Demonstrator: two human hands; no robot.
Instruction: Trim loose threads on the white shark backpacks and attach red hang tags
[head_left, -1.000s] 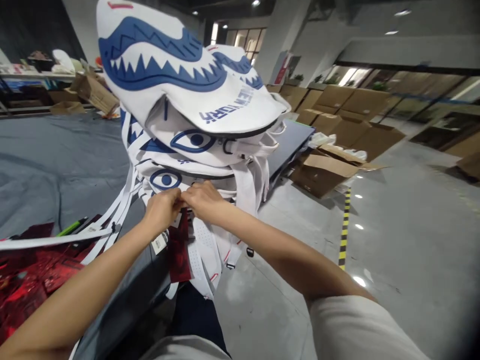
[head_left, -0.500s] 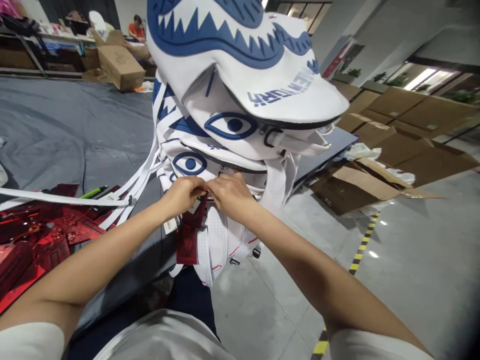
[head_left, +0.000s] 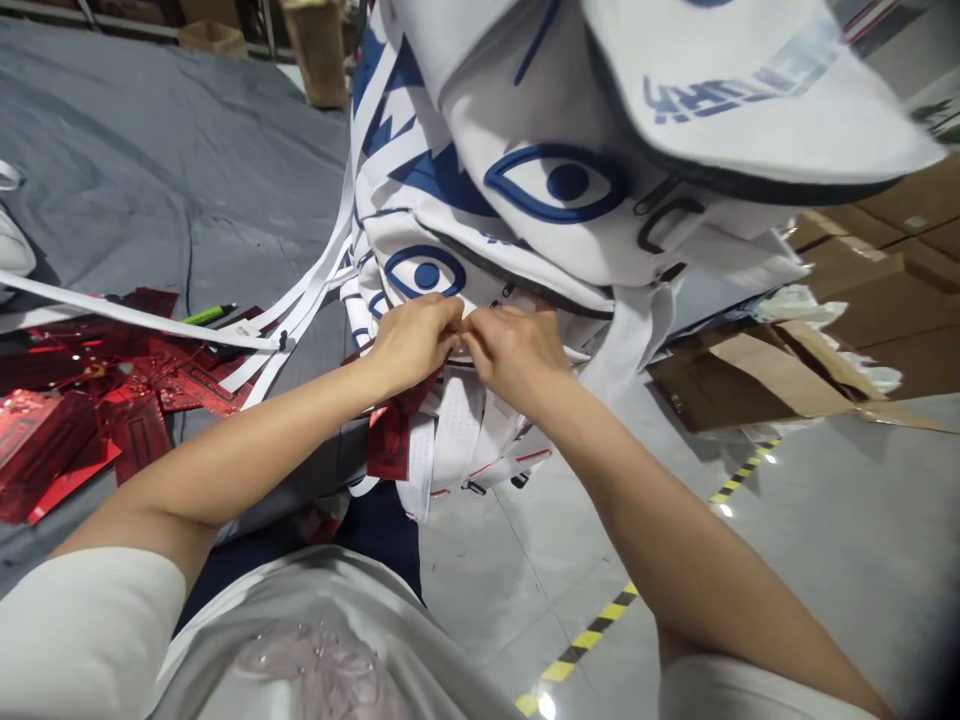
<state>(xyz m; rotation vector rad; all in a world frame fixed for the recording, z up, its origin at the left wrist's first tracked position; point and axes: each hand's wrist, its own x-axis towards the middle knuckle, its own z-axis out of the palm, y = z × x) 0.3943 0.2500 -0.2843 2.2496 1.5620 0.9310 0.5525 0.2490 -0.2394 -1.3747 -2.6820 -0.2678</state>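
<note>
Vs half a second ago: camera has dropped lower and closer, so the stack of white backpacks (head_left: pixel 525 200) fills the top of the view and the shark-mouth print on the top bag is out of frame. Both hands have stayed together at the same spot on the front edge of the lower bag, just under the smaller blue eye print (head_left: pixel 426 272). The far room and its shelves are gone from view.

Left hand (head_left: pixel 412 340): fingers curled tight, pinching something small where it meets the right hand; can't make out what. Right hand (head_left: pixel 514 352): also curled shut, fingertips touching the left's, pressed on the white fabric at the bag's seam. The pinched item is hidden by the knuckles.

The stack sits on a table with a grey cloth (head_left: pixel 150 180), at its near edge. The bags' white straps (head_left: pixel 300 310) trail left across the cloth. A red hang tag (head_left: pixel 390 440) dangles just below the left hand, with more white mesh straps beside it.

Around: red foil cards (head_left: pixel 75 420) spread on the cloth at left, a green pen (head_left: pixel 208 315) near them under a strap. Flattened cardboard boxes (head_left: pixel 757 370) lie on the floor to the right, behind the right forearm. Yellow-black floor tape (head_left: pixel 600 610) runs bottom right.

Top bag's visor lettering is blurred. Stack cut off at the top edge.
</note>
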